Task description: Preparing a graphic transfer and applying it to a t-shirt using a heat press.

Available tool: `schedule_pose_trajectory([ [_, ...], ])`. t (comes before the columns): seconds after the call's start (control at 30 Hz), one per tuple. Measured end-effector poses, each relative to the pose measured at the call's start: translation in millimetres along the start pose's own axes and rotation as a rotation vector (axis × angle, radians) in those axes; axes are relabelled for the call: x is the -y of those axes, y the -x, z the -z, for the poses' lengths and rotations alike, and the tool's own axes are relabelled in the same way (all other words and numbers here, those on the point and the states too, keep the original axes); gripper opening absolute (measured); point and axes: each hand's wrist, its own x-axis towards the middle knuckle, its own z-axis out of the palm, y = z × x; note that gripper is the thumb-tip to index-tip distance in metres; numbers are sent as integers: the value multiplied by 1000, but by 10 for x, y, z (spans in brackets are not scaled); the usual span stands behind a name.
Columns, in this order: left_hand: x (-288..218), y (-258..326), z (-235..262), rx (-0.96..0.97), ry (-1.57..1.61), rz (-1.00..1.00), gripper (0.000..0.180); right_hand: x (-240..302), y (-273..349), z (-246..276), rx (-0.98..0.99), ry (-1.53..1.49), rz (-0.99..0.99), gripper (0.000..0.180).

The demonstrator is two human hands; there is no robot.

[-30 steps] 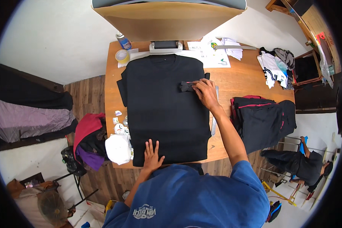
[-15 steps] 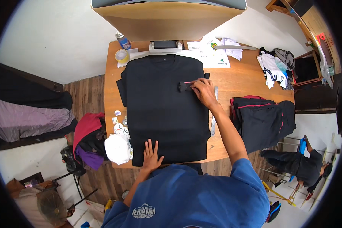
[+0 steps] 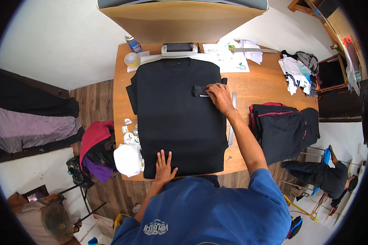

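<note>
A black t-shirt lies spread flat on a wooden table, collar toward the far side. My left hand rests flat with fingers spread on the shirt's near hem. My right hand reaches to the shirt's upper right chest, where its fingers press on a small dark patch. Under my right forearm lies a metal ruler, along the shirt's right edge.
A heat press stands at the table's far edge, with a tape roll, a spray bottle and papers beside it. Folded black garments sit at the right. White cloth and stickers lie at the left edge.
My right hand has shifted slightly on the small patch, nudging it on the shirt's chest. My left hand has stayed flat on the hem.
</note>
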Motion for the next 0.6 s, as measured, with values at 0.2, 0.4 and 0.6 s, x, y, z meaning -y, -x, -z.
schedule_pose_trajectory([
  [0.2,20,3,-4,9,4,2,95,13,-25,25,9,-9,12,8],
  [0.4,17,-5,-6,1,12,2,95,10,-52,36,6,8,14,6],
  [0.6,7,-18,-2,0,15,-4,95,-36,-72,26,-29,12,13,7],
])
